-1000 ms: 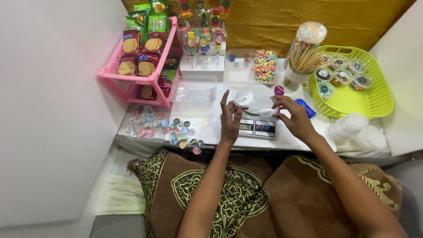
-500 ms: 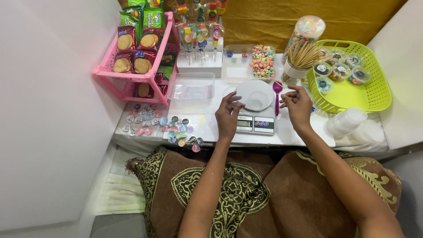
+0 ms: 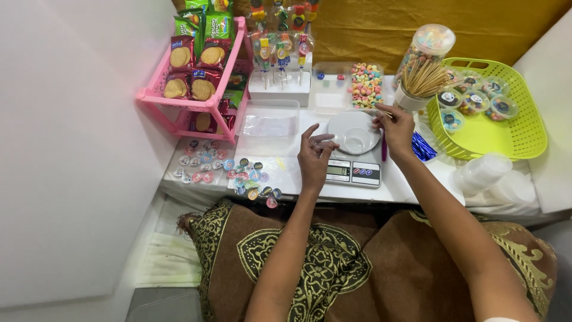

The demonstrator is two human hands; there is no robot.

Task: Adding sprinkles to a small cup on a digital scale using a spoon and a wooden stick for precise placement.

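Small clear cup (image 3: 356, 143) on white plate (image 3: 351, 125), between left hand (image 3: 314, 160), right hand (image 3: 394, 126)

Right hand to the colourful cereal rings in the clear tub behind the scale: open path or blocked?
Probably open. The right hand sits at the far edge of the white plate, and the cereal rings lie just beyond it in an uncovered tub, with nothing standing between them.

Seen from above: left hand (image 3: 314, 160) pinching a small clear lid (image 3: 322, 141) beside a white plate (image 3: 351, 128) on a kitchen scale (image 3: 353, 170), right hand (image 3: 395, 128) gripping a purple spoon (image 3: 384, 146), yellow-green basket (image 3: 506, 134) further right
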